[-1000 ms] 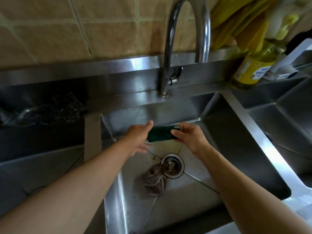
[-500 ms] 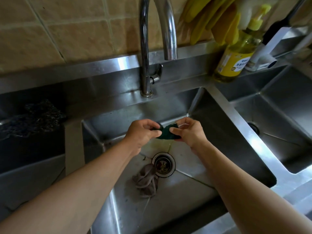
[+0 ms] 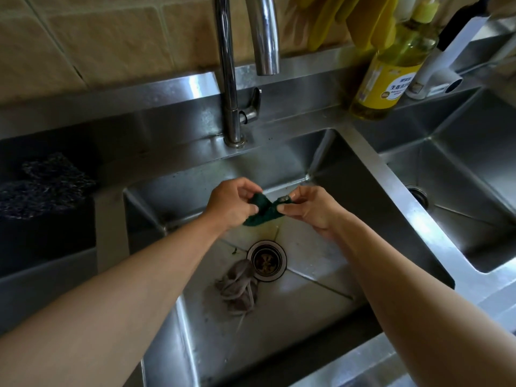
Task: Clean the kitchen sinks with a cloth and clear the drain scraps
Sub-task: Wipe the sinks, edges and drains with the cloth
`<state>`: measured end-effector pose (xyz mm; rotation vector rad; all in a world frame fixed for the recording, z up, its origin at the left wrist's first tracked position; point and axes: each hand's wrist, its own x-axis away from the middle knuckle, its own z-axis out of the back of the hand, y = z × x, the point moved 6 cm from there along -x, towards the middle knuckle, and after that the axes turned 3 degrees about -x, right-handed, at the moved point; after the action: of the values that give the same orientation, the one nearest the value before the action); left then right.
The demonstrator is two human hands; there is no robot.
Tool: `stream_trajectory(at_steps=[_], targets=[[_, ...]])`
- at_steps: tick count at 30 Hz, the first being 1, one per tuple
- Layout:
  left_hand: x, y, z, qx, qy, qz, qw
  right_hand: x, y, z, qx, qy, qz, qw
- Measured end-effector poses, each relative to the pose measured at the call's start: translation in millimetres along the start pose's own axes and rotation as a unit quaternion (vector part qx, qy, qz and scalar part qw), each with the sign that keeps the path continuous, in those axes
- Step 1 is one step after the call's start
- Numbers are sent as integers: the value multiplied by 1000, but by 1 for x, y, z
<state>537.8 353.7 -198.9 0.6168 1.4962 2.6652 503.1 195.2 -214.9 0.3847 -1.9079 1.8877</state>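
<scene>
Hands over sink [image 3: 363, 174] — left hand [image 3: 229, 203], right hand [image 3: 312, 209], both pinching twisted green cloth [image 3: 265, 210]

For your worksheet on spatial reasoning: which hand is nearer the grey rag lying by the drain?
Left. The left hand is above the grey rag, almost directly; the right hand is farther off to the right.

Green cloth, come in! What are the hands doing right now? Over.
Left hand and right hand both pinching green cloth, held above sink. Grey rag lies beside drain. Faucet dry.
</scene>
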Motion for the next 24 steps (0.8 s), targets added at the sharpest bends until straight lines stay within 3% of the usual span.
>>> stream_trajectory(at_steps=[3, 8, 13, 18, 24], targets=[[1, -13, 3, 107, 10, 60, 992, -1, 0, 5, 0, 23, 7, 1000], [10, -23, -10, 183, -83, 108, 974, 3, 4, 14, 44, 63, 21, 997], [6, -8, -5, 50, -37, 31, 998, 5, 4, 13, 55, 78, 18, 995], [12, 12, -8, -76, -23, -59, 995, 6, 4, 15, 69, 97, -3, 993], [19, 28, -9, -139, -5, -124, 982, 8, 0, 5, -24, -5, -55, 998]])
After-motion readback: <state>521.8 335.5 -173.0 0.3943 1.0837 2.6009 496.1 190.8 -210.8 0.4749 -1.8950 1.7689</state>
